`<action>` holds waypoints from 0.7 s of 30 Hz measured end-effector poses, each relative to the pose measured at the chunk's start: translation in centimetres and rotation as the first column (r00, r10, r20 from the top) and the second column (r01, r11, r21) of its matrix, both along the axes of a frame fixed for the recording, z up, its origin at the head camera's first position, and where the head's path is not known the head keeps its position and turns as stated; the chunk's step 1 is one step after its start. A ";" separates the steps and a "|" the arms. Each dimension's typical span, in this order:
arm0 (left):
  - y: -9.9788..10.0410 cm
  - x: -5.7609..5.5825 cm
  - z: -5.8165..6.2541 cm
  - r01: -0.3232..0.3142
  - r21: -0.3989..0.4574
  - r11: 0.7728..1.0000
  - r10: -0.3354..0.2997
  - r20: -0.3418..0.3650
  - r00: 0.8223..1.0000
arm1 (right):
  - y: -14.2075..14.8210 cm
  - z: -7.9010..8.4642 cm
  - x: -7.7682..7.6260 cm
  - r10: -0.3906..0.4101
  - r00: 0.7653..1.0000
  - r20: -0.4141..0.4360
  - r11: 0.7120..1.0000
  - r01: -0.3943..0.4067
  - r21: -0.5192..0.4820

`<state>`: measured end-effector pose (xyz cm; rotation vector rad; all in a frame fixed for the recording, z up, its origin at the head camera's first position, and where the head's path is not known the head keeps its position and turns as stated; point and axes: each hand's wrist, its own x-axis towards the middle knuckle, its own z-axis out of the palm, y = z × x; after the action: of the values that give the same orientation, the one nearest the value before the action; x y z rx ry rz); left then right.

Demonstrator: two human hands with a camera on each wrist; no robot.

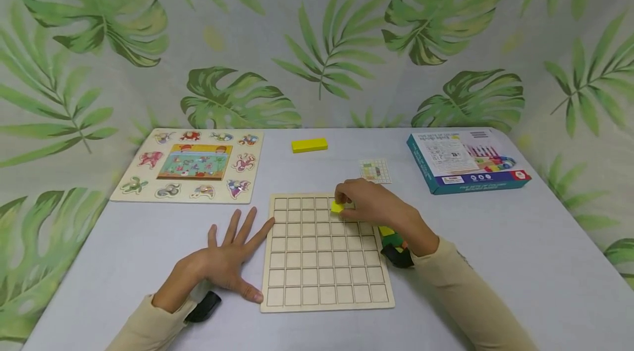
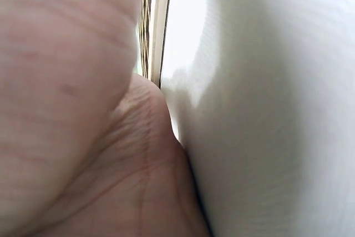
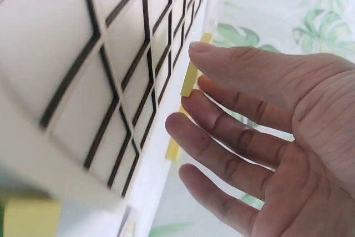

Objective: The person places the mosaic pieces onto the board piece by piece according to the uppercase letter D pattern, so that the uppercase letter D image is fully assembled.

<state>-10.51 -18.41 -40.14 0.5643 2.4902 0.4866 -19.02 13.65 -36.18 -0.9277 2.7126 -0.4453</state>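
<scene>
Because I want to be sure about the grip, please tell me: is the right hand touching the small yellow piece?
Touching. The right wrist view shows the right hand pinching the small yellow piece between thumb and fingertips.

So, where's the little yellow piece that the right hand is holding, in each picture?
Head: the yellow piece is a bit right of and below the middle, in the right hand.
Left wrist: it isn't in this one.
Right wrist: near the middle, slightly high, held by the fingers.
Shared landmark: the grid board, only a thin edge at the left wrist picture's top.
</scene>
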 end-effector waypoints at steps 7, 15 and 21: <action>-0.1 0.1 -0.1 -0.005 0.013 1.000 0.006 -0.006 1.000 | -1.3 -0.5 0.3 0.043 0.999 0.021 0.999 -0.043 0.002; -0.2 0.3 -0.3 -0.011 0.016 1.000 0.011 -0.004 1.000 | -1.7 -1.3 0.4 0.103 0.994 -0.030 0.995 -0.103 -0.017; 0.0 0.1 -0.4 -0.006 0.017 1.000 0.007 -0.013 1.000 | -1.8 -1.7 0.5 0.084 0.993 -0.077 0.996 -0.085 -0.008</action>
<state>-10.38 -18.41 -40.54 0.5676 2.5030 0.5082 -18.50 11.90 -37.88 -1.0795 2.7280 -0.4172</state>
